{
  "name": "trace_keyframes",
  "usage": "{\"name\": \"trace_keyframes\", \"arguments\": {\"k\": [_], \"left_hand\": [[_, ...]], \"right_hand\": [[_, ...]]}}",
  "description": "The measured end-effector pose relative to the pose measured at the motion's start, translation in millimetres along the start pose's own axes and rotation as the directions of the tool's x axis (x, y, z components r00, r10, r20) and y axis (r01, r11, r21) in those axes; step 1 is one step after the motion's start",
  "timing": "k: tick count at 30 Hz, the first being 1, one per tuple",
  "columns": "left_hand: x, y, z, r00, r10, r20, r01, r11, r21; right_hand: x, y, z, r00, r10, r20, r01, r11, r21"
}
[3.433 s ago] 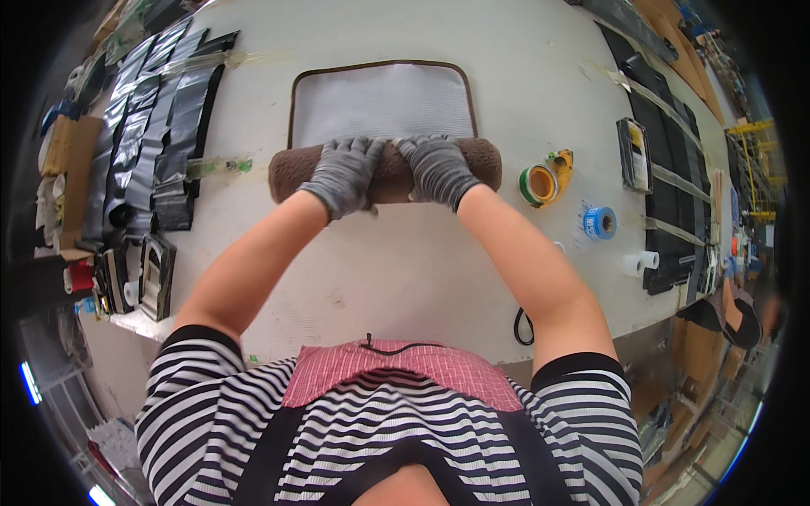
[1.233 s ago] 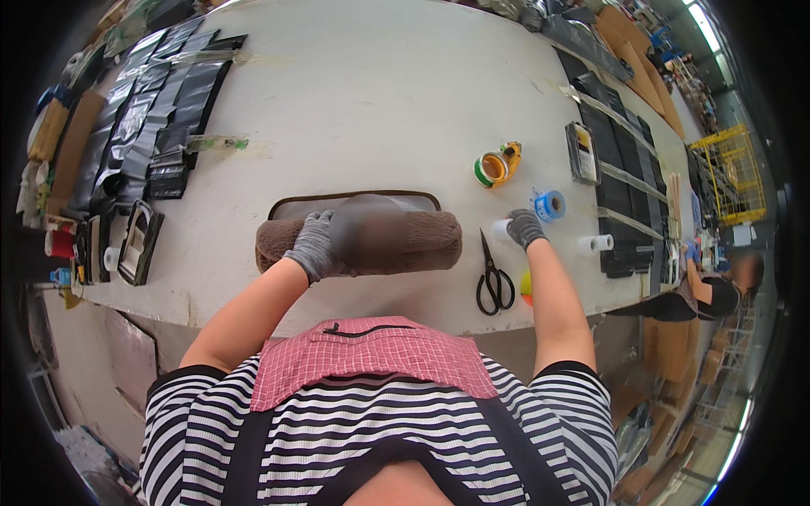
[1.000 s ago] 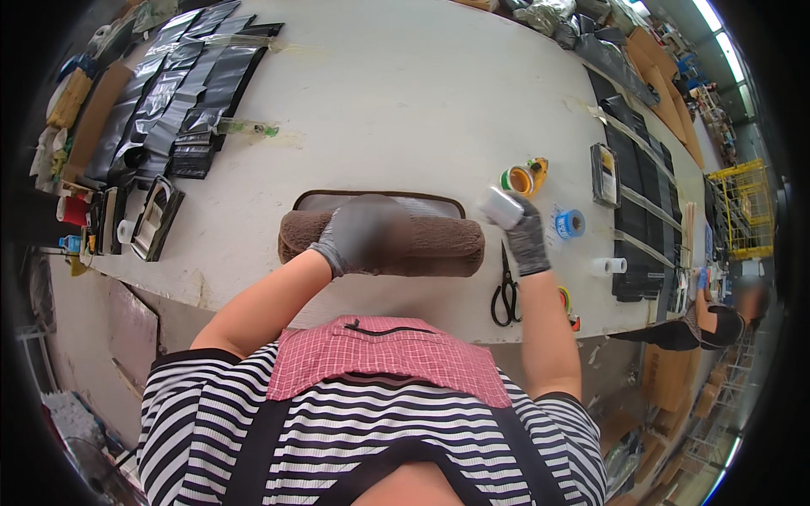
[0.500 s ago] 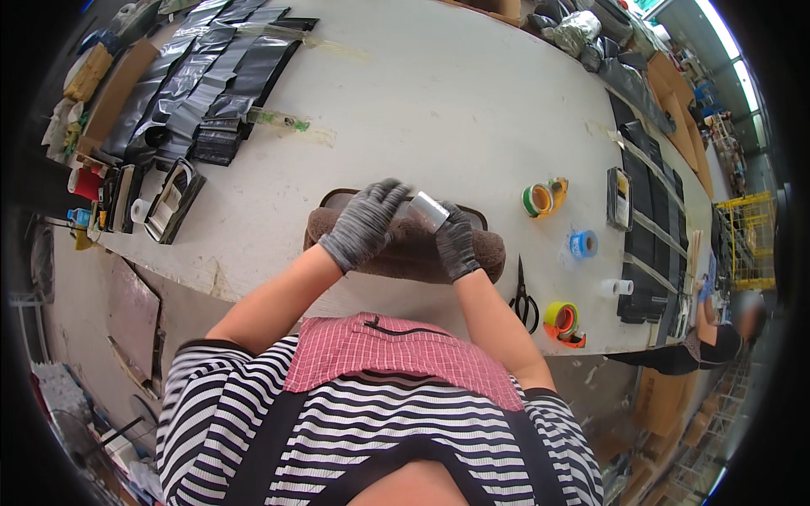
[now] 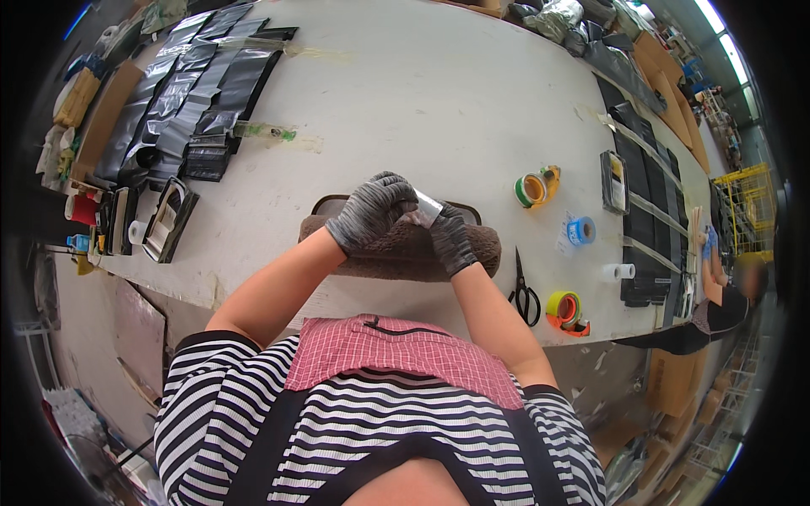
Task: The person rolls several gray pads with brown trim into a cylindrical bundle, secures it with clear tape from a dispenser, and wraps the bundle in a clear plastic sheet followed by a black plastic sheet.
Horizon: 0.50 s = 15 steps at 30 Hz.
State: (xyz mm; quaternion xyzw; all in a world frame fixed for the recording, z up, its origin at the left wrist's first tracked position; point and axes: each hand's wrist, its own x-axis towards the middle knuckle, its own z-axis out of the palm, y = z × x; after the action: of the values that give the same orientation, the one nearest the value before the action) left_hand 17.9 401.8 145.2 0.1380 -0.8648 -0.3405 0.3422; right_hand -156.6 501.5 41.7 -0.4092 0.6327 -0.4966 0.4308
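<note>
Both gloved hands, left (image 5: 371,211) and right (image 5: 451,240), are gripping a tape roll (image 5: 428,207) over the rolled mat (image 5: 405,253), which may be unrolling unheld

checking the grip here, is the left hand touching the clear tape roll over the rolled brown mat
Touching. The head view shows the gloved left hand with its fingers closed over one end of the tape roll, no gap between them, while the right hand holds it from below, above the rolled mat.

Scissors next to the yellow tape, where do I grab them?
Take the scissors by the black loop handles, which lie at the near table edge, coming from the person's side. The blades point away toward the table's middle, so your hand stays clear of the tips. The yellow tape roll sits close on the right.
</note>
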Motion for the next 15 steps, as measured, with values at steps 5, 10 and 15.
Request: {"name": "trace_keyframes", "arguments": {"k": [5, 10, 15], "left_hand": [[11, 9, 1, 0.992, -0.052, 0.118, 0.05, 0.998, 0.027], [37, -16, 5, 0.921, -0.255, 0.296, 0.247, 0.967, 0.067], [2, -98, 31, 0.784, -0.396, 0.478, 0.272, 0.912, 0.308]], "right_hand": [[16, 6, 10, 0.937, 0.222, 0.27, -0.334, 0.345, 0.877], [-1, -7, 11, 0.922, 0.019, 0.386, -0.366, 0.362, 0.857], [-72, -39, 32, 0.928, -0.373, 0.025, 0.37, 0.925, 0.083]]}}
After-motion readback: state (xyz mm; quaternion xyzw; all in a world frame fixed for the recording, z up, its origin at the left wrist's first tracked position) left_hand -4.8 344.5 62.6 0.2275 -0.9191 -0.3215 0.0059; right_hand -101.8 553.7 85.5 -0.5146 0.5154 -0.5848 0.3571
